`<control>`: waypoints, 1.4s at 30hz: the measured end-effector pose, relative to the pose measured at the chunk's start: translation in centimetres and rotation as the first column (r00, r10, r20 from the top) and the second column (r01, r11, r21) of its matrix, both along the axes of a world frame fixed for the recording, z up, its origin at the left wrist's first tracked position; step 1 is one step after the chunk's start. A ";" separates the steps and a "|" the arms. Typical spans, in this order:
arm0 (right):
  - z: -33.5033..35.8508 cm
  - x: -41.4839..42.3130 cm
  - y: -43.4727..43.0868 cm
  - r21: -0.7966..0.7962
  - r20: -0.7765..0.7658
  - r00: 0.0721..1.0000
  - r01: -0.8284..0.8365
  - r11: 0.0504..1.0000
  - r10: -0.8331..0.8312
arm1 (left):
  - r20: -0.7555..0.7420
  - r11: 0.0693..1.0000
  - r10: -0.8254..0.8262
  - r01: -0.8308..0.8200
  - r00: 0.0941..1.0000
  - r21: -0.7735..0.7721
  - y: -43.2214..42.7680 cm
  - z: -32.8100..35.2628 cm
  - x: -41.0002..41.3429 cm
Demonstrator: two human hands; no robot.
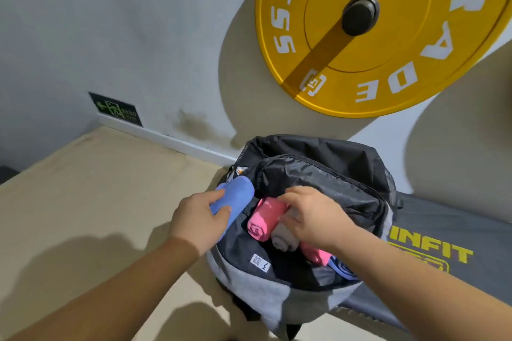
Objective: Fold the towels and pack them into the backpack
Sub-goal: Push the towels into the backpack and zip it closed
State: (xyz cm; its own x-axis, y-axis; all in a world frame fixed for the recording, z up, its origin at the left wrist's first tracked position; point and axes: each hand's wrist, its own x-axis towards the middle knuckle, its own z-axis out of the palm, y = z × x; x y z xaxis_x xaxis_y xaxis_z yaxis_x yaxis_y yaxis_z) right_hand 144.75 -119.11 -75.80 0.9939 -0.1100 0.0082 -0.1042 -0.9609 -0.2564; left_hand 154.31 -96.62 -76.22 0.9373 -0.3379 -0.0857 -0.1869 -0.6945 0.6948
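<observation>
The left hand [198, 220] is closed around a blue towel roll [238, 196], thumb on top and fingers underneath, so that the roll is kept tight and cannot unwind. It is held at the left rim of the backpack [277, 296], half over the opening, and is judged to be next in line for packing.

The right hand [313, 216] is lowered into the mouth of the backpack. Its fingers are bent over the far end of a pink towel roll [263, 221], with the thumb set against the roll's side, next to a grey towel roll [285, 238]. The pink roll appears to be pinched and nudged sideways, probably so that a gap is made for the blue one.

Deeper in the backpack, below the right wrist, a second pink roll [315, 255] and a second blue roll [343, 268] are partly seen. The rolls are laid side by side, which suits a narrow compartment. The flap is thrown back towards the wall, and the opening is thereby kept wide.

Just right of the backpack a dark pad [443, 230] with yellow lettering is seen; whether the backpack is carried by it cannot be told. Left of the backpack lies beige floor [97, 188]. Above the backpack a yellow weight plate [374, 36] is mounted on the wall.
</observation>
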 end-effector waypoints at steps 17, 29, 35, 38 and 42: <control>-2.9 3.2 -4.6 -0.275 -0.060 0.979 0.170 0.946 -0.194 | -0.144 0.980 -0.138 0.156 0.980 0.124 -4.7 -5.0 -0.4; -0.4 5.7 -5.5 -0.078 0.461 0.884 0.130 0.988 -0.079 | -0.081 0.996 -0.054 0.060 0.995 0.073 -6.0 -4.4 1.3; 0.1 5.2 -6.2 -0.057 0.503 0.862 0.104 0.993 -0.061 | -0.089 0.992 0.093 -0.100 0.992 -0.081 -8.2 -6.0 4.3; -1.0 3.7 -6.9 -0.120 0.382 0.923 0.088 0.989 -0.036 | -0.032 0.992 0.025 -0.020 0.999 0.124 -7.9 -7.2 4.3; -0.8 0.9 -9.0 -0.016 0.336 0.941 0.058 0.998 -0.049 | 0.200 0.980 -0.109 0.073 0.974 0.183 -7.1 -6.4 3.2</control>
